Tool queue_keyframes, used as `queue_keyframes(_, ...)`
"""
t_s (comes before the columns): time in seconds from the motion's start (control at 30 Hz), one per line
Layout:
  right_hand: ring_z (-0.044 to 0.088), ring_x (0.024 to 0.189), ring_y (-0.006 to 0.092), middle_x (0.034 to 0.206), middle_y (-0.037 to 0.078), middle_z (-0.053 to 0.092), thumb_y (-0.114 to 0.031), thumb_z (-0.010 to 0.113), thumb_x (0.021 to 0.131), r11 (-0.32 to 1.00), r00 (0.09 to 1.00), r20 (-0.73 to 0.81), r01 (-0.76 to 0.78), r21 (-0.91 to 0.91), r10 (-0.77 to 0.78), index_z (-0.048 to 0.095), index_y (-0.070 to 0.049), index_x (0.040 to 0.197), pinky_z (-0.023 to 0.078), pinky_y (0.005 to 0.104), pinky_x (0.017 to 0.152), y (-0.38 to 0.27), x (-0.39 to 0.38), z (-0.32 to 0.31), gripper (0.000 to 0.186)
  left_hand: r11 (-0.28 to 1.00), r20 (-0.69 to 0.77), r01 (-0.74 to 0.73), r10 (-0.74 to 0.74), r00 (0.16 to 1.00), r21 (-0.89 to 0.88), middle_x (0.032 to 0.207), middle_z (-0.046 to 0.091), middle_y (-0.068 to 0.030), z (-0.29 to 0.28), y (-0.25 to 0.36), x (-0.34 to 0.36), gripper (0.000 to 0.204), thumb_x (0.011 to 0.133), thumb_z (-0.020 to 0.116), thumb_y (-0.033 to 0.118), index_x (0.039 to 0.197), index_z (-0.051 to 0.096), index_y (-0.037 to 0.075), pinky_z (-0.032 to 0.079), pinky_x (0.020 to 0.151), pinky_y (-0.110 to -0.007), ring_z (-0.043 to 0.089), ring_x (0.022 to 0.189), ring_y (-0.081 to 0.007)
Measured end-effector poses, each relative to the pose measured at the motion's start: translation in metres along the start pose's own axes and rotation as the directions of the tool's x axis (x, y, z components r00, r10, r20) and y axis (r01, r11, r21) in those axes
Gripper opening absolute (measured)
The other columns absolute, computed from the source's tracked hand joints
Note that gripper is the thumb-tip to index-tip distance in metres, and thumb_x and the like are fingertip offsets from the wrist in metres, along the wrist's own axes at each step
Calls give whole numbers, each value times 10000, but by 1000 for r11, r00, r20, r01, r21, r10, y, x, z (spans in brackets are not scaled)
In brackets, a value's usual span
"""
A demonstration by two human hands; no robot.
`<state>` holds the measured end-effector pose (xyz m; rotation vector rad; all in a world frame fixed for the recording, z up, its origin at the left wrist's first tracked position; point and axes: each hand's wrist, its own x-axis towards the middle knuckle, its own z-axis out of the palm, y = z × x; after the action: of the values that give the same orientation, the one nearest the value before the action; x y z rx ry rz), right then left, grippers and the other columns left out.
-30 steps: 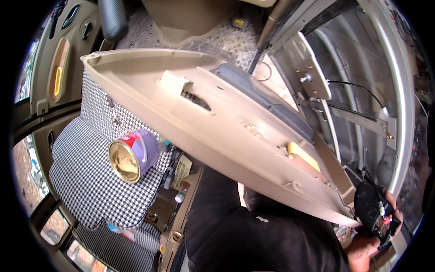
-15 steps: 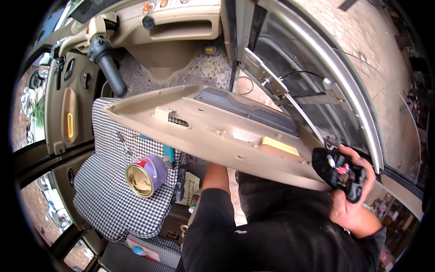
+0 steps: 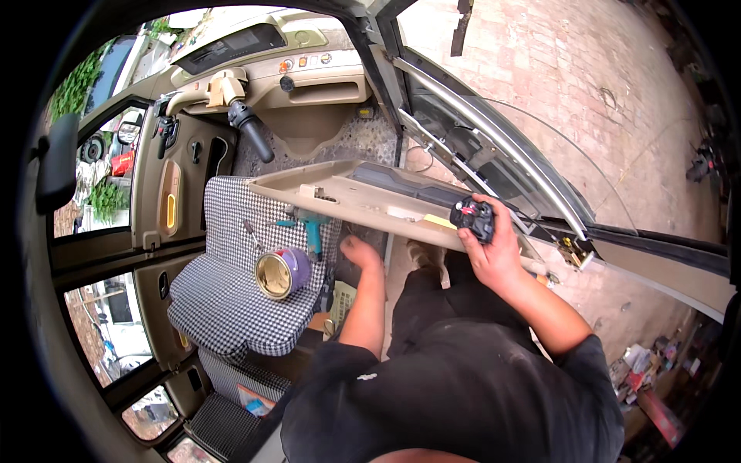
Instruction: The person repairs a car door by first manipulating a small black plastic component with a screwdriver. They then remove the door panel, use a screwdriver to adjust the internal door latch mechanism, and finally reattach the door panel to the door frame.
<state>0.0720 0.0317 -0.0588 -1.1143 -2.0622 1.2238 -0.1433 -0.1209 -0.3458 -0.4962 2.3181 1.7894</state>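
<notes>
My right hand [image 3: 495, 247] is closed around a black plastic part [image 3: 472, 219] with red and pale bits on its face. It is held over the right end of a beige door trim panel [image 3: 370, 207], which has a dark grey strip and a yellow piece. The panel spans the space between the seat and the open door. My left hand [image 3: 359, 251] is beside the seat edge, below the panel, with fingers curled in; whatever they may hold is too small to make out. A teal power tool [image 3: 312, 234] lies near it on the checked seat [image 3: 231, 293].
A purple tin [image 3: 284, 273] stands on the seat, with a screwdriver [image 3: 252, 233] beside it. To the right, the open glazed door [image 3: 494, 147] shows a bare metal frame. Handlebars [image 3: 248, 127] rise ahead on the left. Mixed clutter [image 3: 644, 370] lies on the floor at lower right.
The view has shifted back, showing more of the cab. My left hand has come out from behind the panel. My right hand still holds the black part, its face turned differently.
</notes>
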Motion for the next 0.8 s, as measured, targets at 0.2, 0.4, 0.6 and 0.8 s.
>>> queue_keyframes(0.2, 610, 1062, 417, 1214, 235, 570, -307, 703, 902, 1000, 1000, -8, 20, -22, -21, 398, -19, 1336, 503, 449, 881, -5, -1, -5, 604, 975, 98, -219, 222, 970, -42, 1143, 551, -208, -17, 99, -27, 345, 892, 467, 82, 1165, 482, -128, 416, 960, -361, 535, 1040, -266)
queue_keyframes(0.4, 603, 1057, 437, 1195, 268, 559, -332, 687, 910, 996, 995, 52, 90, -22, -89, 390, 18, 1325, 501, 468, 874, -1, -2, 1, 619, 922, 149, -93, 159, 976, -375, 795, 474, 2, -41, 145, -38, 293, 919, 456, 55, 1197, 432, -34, 354, 488, -203, 416, 591, -55)
queue_keyframes(0.6, 614, 1034, 406, 1148, 241, 588, -325, 694, 910, 998, 996, 71, 55, 17, -56, 415, 8, 1317, 488, 436, 893, -6, -2, 0, 595, 835, 304, -304, 469, 829, -459, 727, 475, 0, -43, 223, -88, 200, 932, 452, 10, 1132, 455, 5, 388, 495, -204, 446, 563, -73)
queue_keyframes(0.8, 632, 1057, 337, 1155, 229, 612, -328, 679, 925, 991, 999, 50, 5, 132, -12, 393, 35, 1321, 494, 403, 904, -6, 5, -2, 609, 888, 660, -216, 449, 602, -406, 713, 520, 0, 10, 285, -103, 127, 964, 487, 15, 1077, 541, -5, 388, 501, -210, 461, 555, -55)
